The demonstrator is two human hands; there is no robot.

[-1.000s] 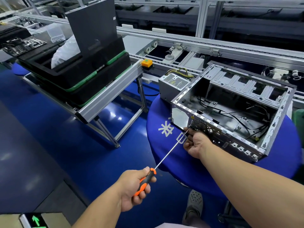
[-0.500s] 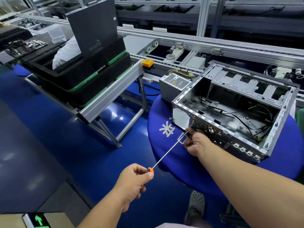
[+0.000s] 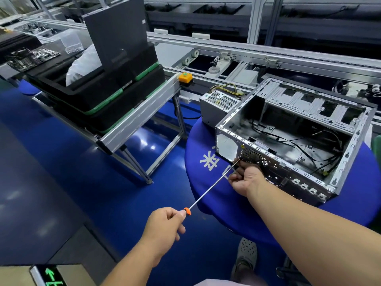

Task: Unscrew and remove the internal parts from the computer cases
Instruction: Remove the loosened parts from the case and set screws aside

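An open metal computer case (image 3: 292, 129) lies on a round blue table (image 3: 206, 182), with black cables loose inside. A grey power supply (image 3: 218, 106) stands on the table behind the case's left corner. My left hand (image 3: 167, 226) grips the orange handle of a long screwdriver (image 3: 210, 188). The tip of its shaft meets the case's rear panel beside the fan grille (image 3: 252, 156). My right hand (image 3: 246, 178) is curled against that panel just below the grille, its fingers pinching the shaft near the tip.
Left of the table, stacked black trays (image 3: 99, 96) with an upright dark side panel (image 3: 117, 32) sit on an aluminium stand (image 3: 132, 124). A motherboard (image 3: 31, 57) lies at far left. A conveyor line (image 3: 247, 52) runs behind. The floor is glossy blue, with my shoe (image 3: 246, 256) below.
My left hand has turned on the screwdriver handle, so less orange shows. The screwdriver tip and my right hand stay at the rear panel by the fan grille.
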